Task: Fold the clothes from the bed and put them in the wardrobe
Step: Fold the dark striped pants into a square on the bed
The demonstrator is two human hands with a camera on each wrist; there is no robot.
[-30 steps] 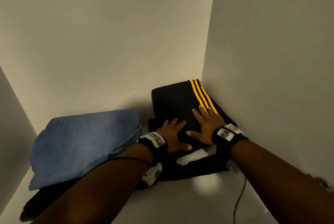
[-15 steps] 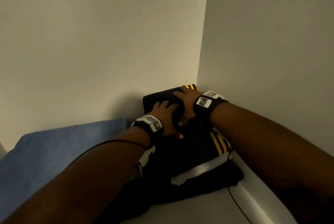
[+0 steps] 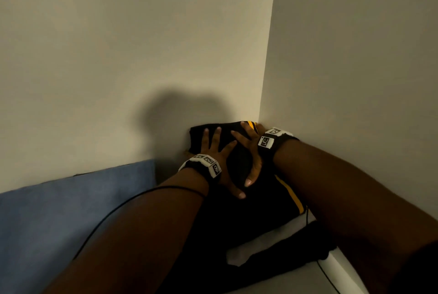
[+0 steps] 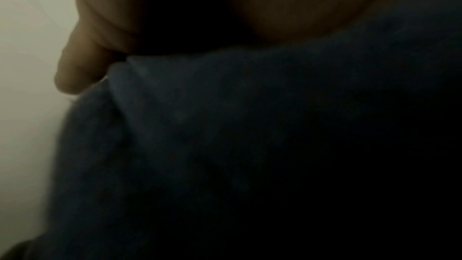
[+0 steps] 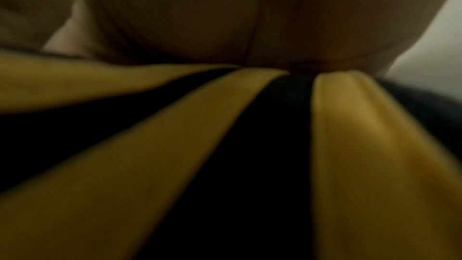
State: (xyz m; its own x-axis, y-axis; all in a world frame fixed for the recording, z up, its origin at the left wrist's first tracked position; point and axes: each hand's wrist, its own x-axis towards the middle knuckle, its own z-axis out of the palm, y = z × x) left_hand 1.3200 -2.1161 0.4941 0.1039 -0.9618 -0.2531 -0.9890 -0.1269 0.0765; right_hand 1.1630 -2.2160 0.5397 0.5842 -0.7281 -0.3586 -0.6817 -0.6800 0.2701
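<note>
Both hands, left hand (image 3: 216, 151) and right hand (image 3: 248, 151), flat, fingers spread on the black striped pants (image 3: 267, 198); I'd press evenly so the fold holds.

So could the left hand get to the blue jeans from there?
Probably yes. The left hand lies flat on the black folded garment with yellow stripes, holding nothing, and the blue jeans sit just to its left with nothing between them.
</note>
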